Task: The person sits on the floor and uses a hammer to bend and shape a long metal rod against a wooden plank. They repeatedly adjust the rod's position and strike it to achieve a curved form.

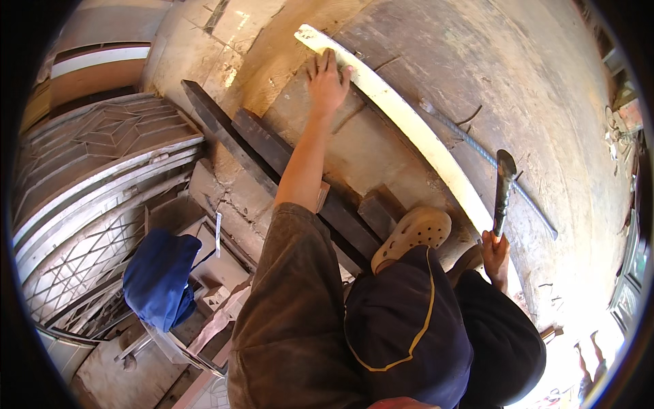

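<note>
A long pale board (409, 126), its edge bent by the lens, runs from the top middle down toward the lower right. My left hand (329, 83) rests on the board's far end, fingers spread across its near edge. Nearer to me on the right, my right hand (496, 253) is wrapped round a dark hammer-like tool (503, 194). The tool points away from me, with a black rounded end; its exact kind is unclear. A ribbed steel bar (470, 140) lies on the ground beyond the board. My foot in a tan clog (419, 232) is beside the board's near side.
Dark wooden beams (225, 129) lie left of the board, with a short block (380, 211) by my foot. Metal grilles (95, 157) and a blue cloth (160, 276) are at the left. A person's legs (589, 358) show at the lower right.
</note>
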{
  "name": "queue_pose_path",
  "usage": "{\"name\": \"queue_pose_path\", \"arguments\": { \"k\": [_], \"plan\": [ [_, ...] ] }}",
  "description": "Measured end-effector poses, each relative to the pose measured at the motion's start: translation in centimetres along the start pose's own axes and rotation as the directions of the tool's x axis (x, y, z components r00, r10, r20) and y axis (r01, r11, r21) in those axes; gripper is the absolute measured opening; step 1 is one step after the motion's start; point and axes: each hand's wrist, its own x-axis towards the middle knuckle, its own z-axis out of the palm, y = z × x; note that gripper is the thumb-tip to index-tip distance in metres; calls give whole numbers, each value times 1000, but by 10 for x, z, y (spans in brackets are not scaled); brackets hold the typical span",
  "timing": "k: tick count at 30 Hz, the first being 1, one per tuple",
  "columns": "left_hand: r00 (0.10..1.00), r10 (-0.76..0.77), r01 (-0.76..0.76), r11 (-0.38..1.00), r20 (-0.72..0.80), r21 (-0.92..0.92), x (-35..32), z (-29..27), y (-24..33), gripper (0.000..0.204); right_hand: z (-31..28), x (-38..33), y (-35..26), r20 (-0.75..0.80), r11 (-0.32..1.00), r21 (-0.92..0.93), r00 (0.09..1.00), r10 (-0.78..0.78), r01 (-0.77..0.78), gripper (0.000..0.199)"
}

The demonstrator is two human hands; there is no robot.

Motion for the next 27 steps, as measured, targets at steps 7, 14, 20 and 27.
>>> {"name": "queue_pose_path", "arguments": {
  "k": [7,14,20,27],
  "plan": [
    [990,-128,13,521,-63,-854,-113,-120,160,35,5,9,-25,49,995,-95,999,-3,8,23],
    [734,139,667,-330,665,-668,-163,-119,271,23,27,25,-51,433,990,-89,899,-61,110,43],
    [887,-204,258,-524,414,-811,-85,-130,185,25,-4,30,-57,38,892,-38,893,-449,450,58],
    [630,-745,65,-232,220,-971,34,-124,39,36,-41,25,5,-326,966,142,931,-162,218,42]
  ]
}}
